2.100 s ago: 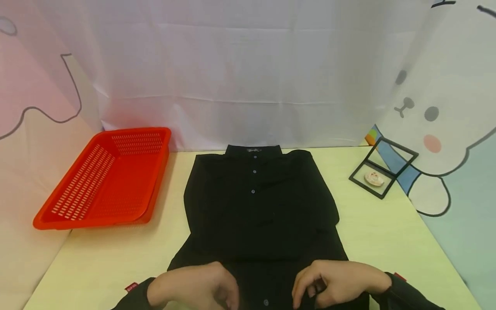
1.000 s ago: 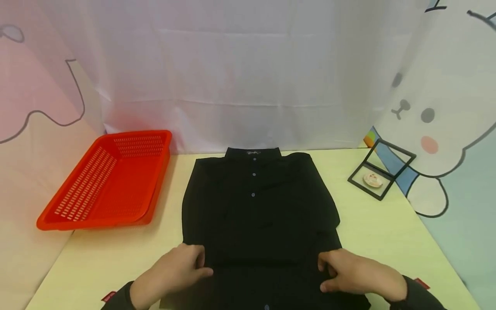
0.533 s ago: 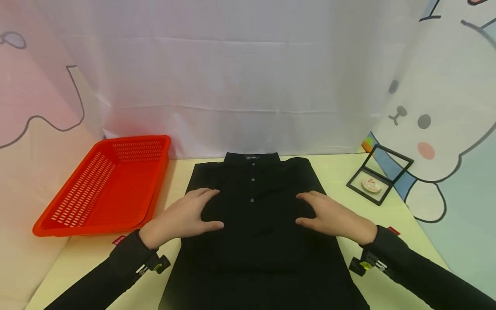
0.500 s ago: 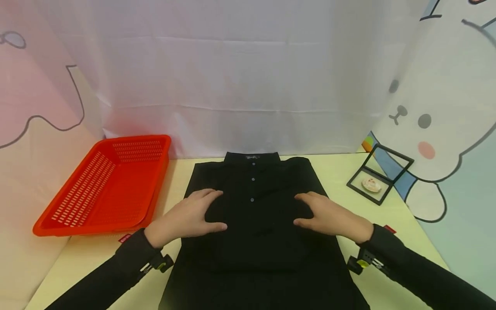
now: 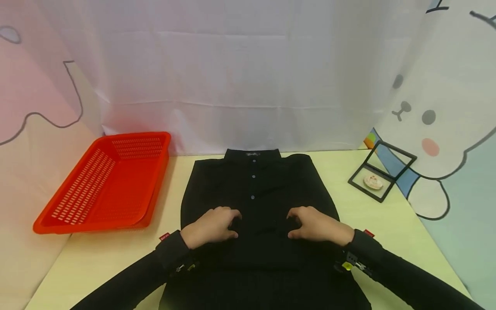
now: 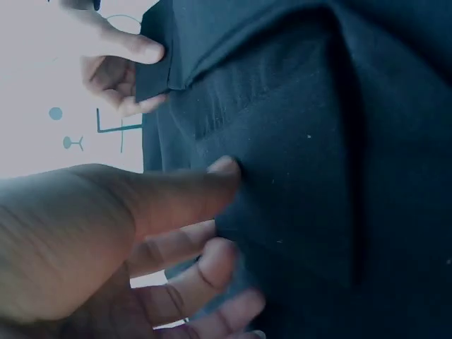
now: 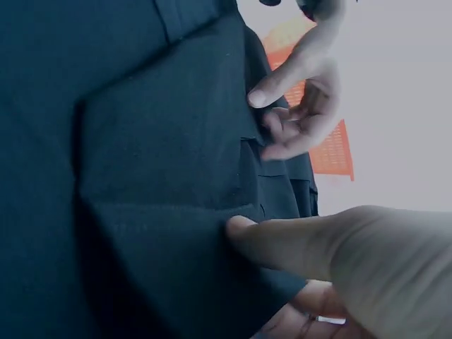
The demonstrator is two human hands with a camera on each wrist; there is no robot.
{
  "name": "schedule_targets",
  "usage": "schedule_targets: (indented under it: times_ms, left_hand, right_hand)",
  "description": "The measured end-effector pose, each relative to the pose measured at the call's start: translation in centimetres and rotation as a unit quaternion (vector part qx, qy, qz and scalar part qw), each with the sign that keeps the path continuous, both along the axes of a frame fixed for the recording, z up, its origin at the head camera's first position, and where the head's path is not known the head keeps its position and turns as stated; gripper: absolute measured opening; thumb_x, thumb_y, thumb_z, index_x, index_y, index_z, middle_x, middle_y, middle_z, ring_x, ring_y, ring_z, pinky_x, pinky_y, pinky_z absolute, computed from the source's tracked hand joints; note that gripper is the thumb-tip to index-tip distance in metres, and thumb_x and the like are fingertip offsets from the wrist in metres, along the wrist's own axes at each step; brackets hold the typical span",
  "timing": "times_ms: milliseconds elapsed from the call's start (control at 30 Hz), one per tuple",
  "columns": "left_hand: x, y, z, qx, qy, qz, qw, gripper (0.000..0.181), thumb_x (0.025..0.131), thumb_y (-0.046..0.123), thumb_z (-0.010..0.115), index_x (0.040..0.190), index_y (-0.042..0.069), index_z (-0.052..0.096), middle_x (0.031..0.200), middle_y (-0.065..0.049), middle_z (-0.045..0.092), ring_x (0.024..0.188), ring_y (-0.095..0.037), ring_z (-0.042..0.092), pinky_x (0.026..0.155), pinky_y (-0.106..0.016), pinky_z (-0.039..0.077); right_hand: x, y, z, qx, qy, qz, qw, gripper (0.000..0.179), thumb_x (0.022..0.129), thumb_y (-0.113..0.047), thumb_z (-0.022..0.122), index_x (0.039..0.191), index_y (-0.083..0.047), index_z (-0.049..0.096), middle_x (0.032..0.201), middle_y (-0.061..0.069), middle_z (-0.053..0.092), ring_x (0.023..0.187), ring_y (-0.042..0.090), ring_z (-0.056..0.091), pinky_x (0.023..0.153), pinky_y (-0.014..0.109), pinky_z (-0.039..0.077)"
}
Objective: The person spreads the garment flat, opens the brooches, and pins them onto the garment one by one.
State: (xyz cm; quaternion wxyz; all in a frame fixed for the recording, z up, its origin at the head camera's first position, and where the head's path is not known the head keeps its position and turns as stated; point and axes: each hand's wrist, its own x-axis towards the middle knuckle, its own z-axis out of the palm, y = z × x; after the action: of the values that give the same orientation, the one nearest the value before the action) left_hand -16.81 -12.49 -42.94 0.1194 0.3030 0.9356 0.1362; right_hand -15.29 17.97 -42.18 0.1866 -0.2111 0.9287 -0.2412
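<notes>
A black button-up shirt (image 5: 259,262) lies front up on the table, its collar toward the back. My left hand (image 5: 212,225) is over the shirt's left half with curved fingers. In the left wrist view its thumb (image 6: 205,187) is right at the cloth, while its fingers (image 6: 215,268) stand loosely apart from the thumb. My right hand (image 5: 319,225) mirrors it on the right half. The right wrist view shows its thumb (image 7: 272,240) on one side of a raised fold and its fingers (image 7: 289,321) on the other, pinching the shirt cloth.
A red perforated basket (image 5: 120,189) stands at the back left of the pale table (image 5: 116,262). At the back right is a black-framed case (image 5: 358,185) with a cream oval piece (image 5: 373,182). White curtain (image 5: 232,86) hangs behind.
From the shirt's lower part both hands went up to its chest with spread fingers. Since then they have come back toward me and closer together, fingers more curved.
</notes>
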Motion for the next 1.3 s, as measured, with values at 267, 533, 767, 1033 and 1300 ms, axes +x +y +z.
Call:
schedule_targets:
  times_ms: [267,533,767,1033,1300]
  left_hand:
    - [-0.4,-0.8,0.4,0.086,-0.015,-0.007,0.9961,0.014,0.093,0.013,0.076,0.087,0.015,0.064,0.075,0.005,0.059,0.06,-0.007,0.05,0.056,-0.023,0.044]
    - [-1.3,-2.0,1.4,0.169,-0.025,0.026,0.985,0.011,0.096,0.01,0.072,0.099,0.011,0.061,0.074,0.003,0.063,0.057,-0.007,0.05,0.056,-0.023,0.047]
    - [-1.2,-2.6,2.6,0.202,0.002,0.057,0.9778,0.011,0.098,0.013,0.07,0.105,0.011,0.062,0.089,-0.002,0.072,0.066,-0.01,0.059,0.061,-0.026,0.052]
    - [0.1,-1.4,4.0,0.258,0.028,0.022,0.9656,0.013,0.099,0.015,0.069,0.109,0.013,0.061,0.101,0.0,0.075,0.081,-0.009,0.067,0.066,-0.027,0.051]
    - [2.2,0.7,5.8,0.295,0.073,-0.098,0.9478,0.016,0.095,0.01,0.074,0.109,0.012,0.066,0.102,0.004,0.072,0.093,-0.004,0.068,0.086,-0.027,0.059]
  right_hand:
    - [0.1,1.0,0.3,-0.08,-0.012,0.053,0.9953,0.012,0.093,-0.018,0.076,0.092,-0.014,0.064,0.074,-0.007,0.048,0.066,0.006,0.045,0.063,0.024,0.04]
    - [0.7,2.1,1.8,-0.204,-0.073,0.161,0.9628,0.013,0.096,-0.015,0.072,0.1,-0.005,0.065,0.09,0.004,0.06,0.082,0.008,0.055,0.076,0.028,0.051]
    - [2.1,1.9,1.9,-0.229,-0.222,0.275,0.9068,0.014,0.095,-0.012,0.073,0.106,-0.003,0.068,0.103,0.021,0.068,0.089,0.003,0.063,0.08,0.027,0.059]
    - [3.3,0.8,0.6,-0.152,-0.357,0.274,0.8801,0.026,0.093,-0.013,0.075,0.116,-0.004,0.069,0.114,0.011,0.071,0.105,0.006,0.068,0.092,0.023,0.056]
    - [3.8,-0.8,1.5,-0.241,-0.017,0.165,0.9561,0.02,0.092,-0.025,0.079,0.106,-0.015,0.068,0.088,-0.008,0.064,0.076,0.005,0.062,0.067,0.024,0.055]
